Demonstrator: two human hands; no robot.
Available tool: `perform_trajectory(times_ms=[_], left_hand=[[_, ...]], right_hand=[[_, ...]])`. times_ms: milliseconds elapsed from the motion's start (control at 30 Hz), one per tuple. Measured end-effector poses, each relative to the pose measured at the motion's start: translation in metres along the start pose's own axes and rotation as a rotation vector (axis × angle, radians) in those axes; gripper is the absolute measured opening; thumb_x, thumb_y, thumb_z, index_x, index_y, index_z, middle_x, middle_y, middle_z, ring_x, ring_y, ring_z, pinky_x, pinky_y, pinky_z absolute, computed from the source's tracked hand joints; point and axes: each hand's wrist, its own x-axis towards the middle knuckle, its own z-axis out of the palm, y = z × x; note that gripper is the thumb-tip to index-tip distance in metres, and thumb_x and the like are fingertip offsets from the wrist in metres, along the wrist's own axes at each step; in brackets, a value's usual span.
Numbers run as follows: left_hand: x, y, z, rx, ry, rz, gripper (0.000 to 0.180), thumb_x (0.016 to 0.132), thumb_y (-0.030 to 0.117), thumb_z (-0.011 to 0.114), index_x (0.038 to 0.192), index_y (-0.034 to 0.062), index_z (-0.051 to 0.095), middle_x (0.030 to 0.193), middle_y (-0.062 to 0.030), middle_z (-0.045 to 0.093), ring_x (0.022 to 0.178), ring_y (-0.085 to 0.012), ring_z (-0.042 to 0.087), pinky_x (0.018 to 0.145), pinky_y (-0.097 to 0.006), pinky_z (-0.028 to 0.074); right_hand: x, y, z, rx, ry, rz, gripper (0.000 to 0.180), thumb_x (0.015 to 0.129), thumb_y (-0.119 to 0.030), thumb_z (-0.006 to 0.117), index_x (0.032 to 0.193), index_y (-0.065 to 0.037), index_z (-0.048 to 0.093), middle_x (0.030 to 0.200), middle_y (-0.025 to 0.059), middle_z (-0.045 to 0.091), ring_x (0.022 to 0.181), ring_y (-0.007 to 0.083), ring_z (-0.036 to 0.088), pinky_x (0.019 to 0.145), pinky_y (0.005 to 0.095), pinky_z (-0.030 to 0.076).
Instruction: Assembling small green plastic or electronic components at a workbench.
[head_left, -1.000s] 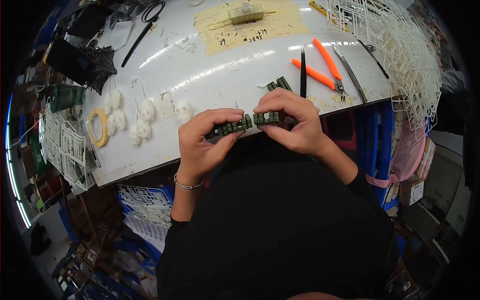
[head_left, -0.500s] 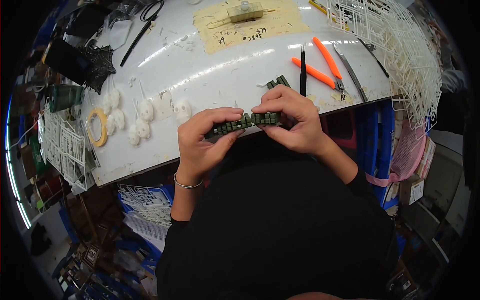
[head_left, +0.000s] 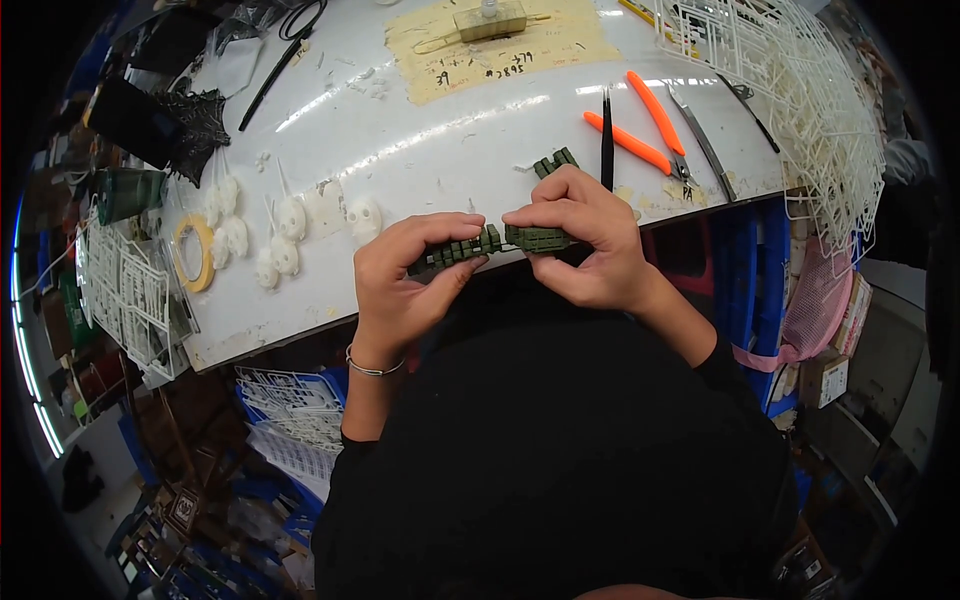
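Observation:
Over the table's front edge, my left hand [head_left: 405,275] pinches a dark green strip of model track links [head_left: 450,253] between thumb and fingers. My right hand [head_left: 590,240] grips another dark green track piece [head_left: 535,239], end to end with the first. A narrow gap shows between the two facing ends; whether something thin joins them is too small to tell. Just beyond my right fingers lies a further green track piece [head_left: 556,161] on the white table [head_left: 420,165]. The outer ends of both held pieces are hidden by my hands.
Black tweezers [head_left: 607,140], orange-handled nippers [head_left: 640,140] and a metal tool [head_left: 702,140] lie to the right. White sprue frames [head_left: 815,110] are heaped at far right. On the left are a tape roll [head_left: 193,252] and white oval parts [head_left: 287,218]. A stained yellowish sheet [head_left: 420,45] lies at the back.
The track piece in my right hand has turned, showing more of its broad face, and its end has come slightly away from the left one. My left hand has hardly moved.

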Motion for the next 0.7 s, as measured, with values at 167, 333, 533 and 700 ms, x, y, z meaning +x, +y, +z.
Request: perform_trajectory(times_ms=[167,333,533,700], left_hand=[[0.000,-0.002,0.001,0.016,-0.011,-0.004,0.028,0.063,-0.009,0.072,0.090,0.0007,0.070,0.096,-0.0099,0.072,0.084,-0.0195,0.068,0.076,-0.026,0.053],[0.000,-0.003,0.003,0.032,-0.030,-0.010,0.029,0.063,-0.009,0.072,0.090,0.0005,0.070,0.097,-0.0101,0.072,0.084,-0.0196,0.068,0.077,-0.026,0.053],[-0.001,-0.008,0.009,0.024,-0.033,-0.011,0.029,0.063,-0.010,0.072,0.091,-0.0001,0.070,0.097,-0.0103,0.072,0.085,-0.0196,0.067,0.077,-0.026,0.053],[0.000,-0.007,0.013,0.028,-0.038,-0.021,0.029,0.063,-0.010,0.071,0.091,-0.0004,0.070,0.097,-0.0106,0.072,0.085,-0.0195,0.067,0.077,-0.026,0.053]], right_hand=[[-0.002,-0.003,-0.002,-0.104,0.000,-0.055,0.040,0.059,0.006,0.061,0.097,-0.002,0.069,0.085,0.0067,0.053,0.071,0.0154,0.048,0.061,0.0219,0.039],[-0.005,-0.010,-0.005,-0.216,-0.016,-0.031,0.039,0.056,0.003,0.061,0.094,-0.001,0.068,0.084,0.0077,0.054,0.067,0.0163,0.047,0.057,0.0226,0.039],[-0.008,-0.012,-0.010,-0.394,-0.039,-0.056,0.035,0.056,0.002,0.061,0.090,-0.001,0.066,0.081,0.0077,0.055,0.060,0.0167,0.046,0.050,0.0236,0.037],[-0.008,-0.011,-0.014,-0.418,-0.040,-0.089,0.032,0.056,0.002,0.061,0.088,-0.002,0.065,0.080,0.0070,0.055,0.056,0.0166,0.044,0.048,0.0239,0.036]])
